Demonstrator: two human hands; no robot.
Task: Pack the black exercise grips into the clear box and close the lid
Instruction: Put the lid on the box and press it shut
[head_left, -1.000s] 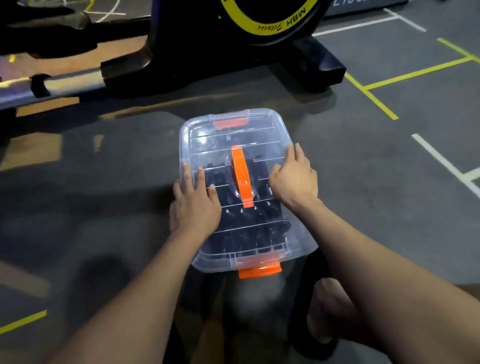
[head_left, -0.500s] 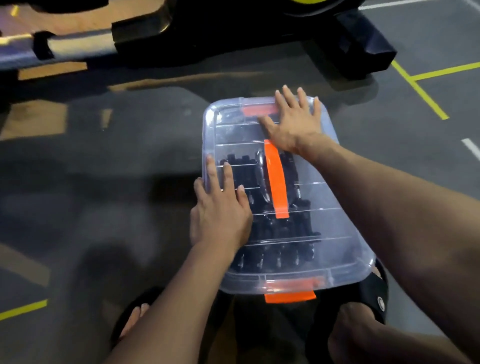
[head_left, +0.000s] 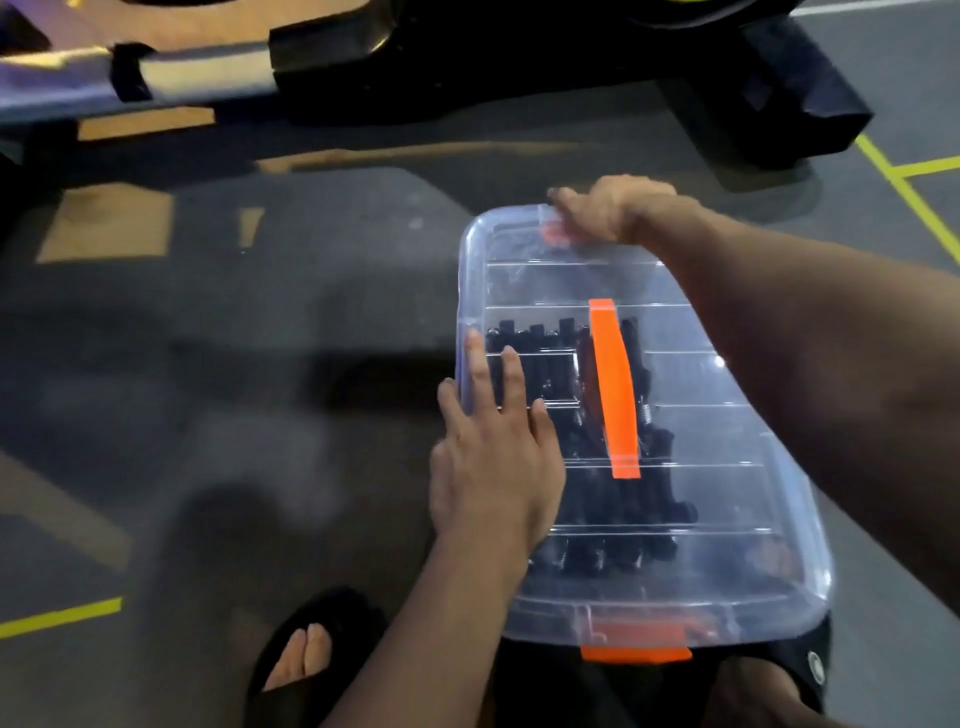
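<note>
A clear plastic box (head_left: 727, 519) sat on a dark gym floor (head_left: 208, 415), lid (head_left: 717, 436) on, the black exercise grips (head_left: 613, 499) already packed inside. The left hand (head_left: 493, 467) pressed flat, fingers straight, on the lid's left side. The right hand (head_left: 613, 213) curled over the far orange latch (head_left: 553, 234), apparently snapping it; the near latch (head_left: 636, 647) looked unfastened.

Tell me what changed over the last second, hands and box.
The right hand left the middle of the lid, went to the far end and now curls over the edge at the far orange latch. The left hand stayed flat on the lid's left side. The lid stayed on the box, grips inside, the near latch not visibly changed.
</note>
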